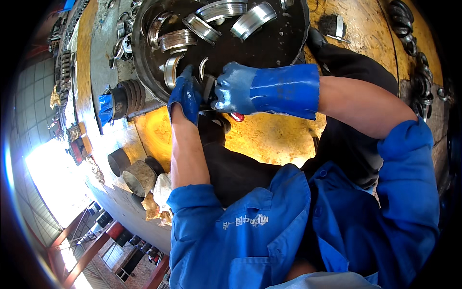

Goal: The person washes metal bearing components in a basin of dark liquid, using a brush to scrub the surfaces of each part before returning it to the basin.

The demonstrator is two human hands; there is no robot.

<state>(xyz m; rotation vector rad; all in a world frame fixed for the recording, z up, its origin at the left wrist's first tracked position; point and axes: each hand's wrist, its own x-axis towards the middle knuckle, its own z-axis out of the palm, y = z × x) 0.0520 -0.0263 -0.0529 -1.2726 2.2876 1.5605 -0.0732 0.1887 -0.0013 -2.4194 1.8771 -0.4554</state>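
Gloved L hand [186, 96] & R hand [235, 88] at blk tub's [255, 52] near edge; R fingers curled, can't tell either's grip; metal rings [253, 20] twd far edge.

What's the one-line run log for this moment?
Left hand: gloved, at tub edge | Right hand: gloved, curled, beside left | Grip: unclear | Metal rings: several, inside tub

Brilliant white opening [54, 180] at left, overexposed; silvery metal rings [253, 20] show glare; fisheye distortion bows edges; rim black.
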